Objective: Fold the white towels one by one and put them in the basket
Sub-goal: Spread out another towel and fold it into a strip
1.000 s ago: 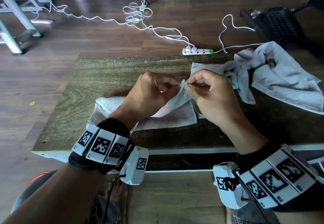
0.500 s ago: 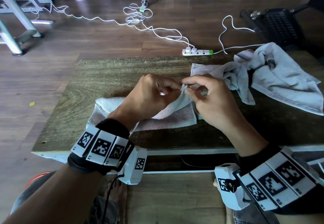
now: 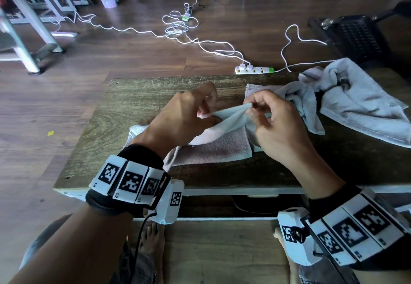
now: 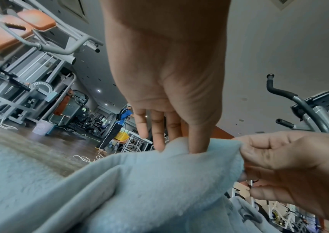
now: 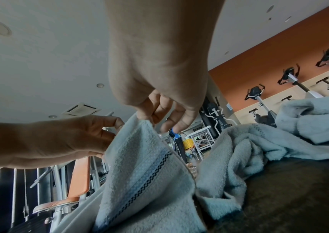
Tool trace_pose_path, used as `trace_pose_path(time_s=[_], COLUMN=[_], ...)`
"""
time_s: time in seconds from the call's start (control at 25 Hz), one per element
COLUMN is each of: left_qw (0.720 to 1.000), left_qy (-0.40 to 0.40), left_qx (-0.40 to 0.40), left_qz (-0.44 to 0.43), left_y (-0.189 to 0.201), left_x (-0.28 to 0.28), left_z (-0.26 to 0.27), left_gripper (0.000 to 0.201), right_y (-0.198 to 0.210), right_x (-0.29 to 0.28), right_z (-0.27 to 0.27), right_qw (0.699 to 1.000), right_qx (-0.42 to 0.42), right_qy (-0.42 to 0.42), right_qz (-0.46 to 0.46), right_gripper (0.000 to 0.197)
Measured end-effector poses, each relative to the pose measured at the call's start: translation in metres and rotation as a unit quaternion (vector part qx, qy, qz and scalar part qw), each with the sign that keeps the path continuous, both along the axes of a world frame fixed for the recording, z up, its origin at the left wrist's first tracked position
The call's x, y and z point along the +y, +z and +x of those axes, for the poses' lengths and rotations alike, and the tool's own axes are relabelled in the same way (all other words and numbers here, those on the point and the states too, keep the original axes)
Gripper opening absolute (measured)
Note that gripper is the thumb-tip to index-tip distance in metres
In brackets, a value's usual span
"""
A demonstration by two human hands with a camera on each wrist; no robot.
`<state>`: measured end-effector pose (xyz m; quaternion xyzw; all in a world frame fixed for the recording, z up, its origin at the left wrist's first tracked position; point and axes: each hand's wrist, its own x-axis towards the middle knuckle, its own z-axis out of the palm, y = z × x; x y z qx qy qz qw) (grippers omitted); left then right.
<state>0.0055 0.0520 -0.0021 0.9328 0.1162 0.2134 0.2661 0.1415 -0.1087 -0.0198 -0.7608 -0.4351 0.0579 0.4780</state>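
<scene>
A white towel lies part-folded on the middle of the wooden table. Its top edge is lifted and stretched between both hands. My left hand pinches one end of that edge, and in the left wrist view the thumb and fingers press into the towel. My right hand pinches the other end, a corner with a blue woven stripe in the right wrist view. A dark perforated basket stands on the floor beyond the table's far right corner.
More white towels lie crumpled on the right side of the table, touching the one I hold. A power strip and white cables run over the floor behind the table. Gym machines stand at the far left.
My hands have drawn apart: the left moved left and a little up, so the towel's edge now spans a gap between them. Both still pinch the towel.
</scene>
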Motion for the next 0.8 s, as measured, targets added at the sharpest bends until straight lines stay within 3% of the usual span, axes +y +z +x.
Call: trace_pose_path(time_s=[0.2, 0.36, 0.56, 0.72, 0.8], left_qw=[0.998, 0.997, 0.998, 0.985, 0.968], left_qy=[-0.032, -0.016, -0.005, 0.072, 0.137], left_qx=[-0.038, -0.021, -0.018, 0.076, 0.11], left_qz=[0.036, 0.076, 0.062, 0.135, 0.179], left_y=[0.006, 0.002, -0.005, -0.019, -0.021], left_x=[-0.006, -0.014, -0.024, -0.022, -0.014], left_z=[-0.012, -0.021, -0.034, -0.045, -0.054], left_gripper=[0.011, 0.013, 0.007, 0.038, 0.039], right_y=[0.003, 0.006, 0.013, 0.014, 0.012], right_x=[-0.006, -0.005, -0.004, -0.006, -0.006], right_z=[-0.001, -0.007, -0.009, -0.002, 0.0], right_qw=[0.999, 0.999, 0.997, 0.997, 0.998], right_qx=[0.039, 0.048, 0.062, 0.049, 0.039], right_qy=[-0.016, -0.013, -0.019, -0.028, -0.027], right_qz=[0.006, 0.017, 0.039, 0.047, 0.041], right_gripper=[0.013, 0.012, 0.011, 0.013, 0.012])
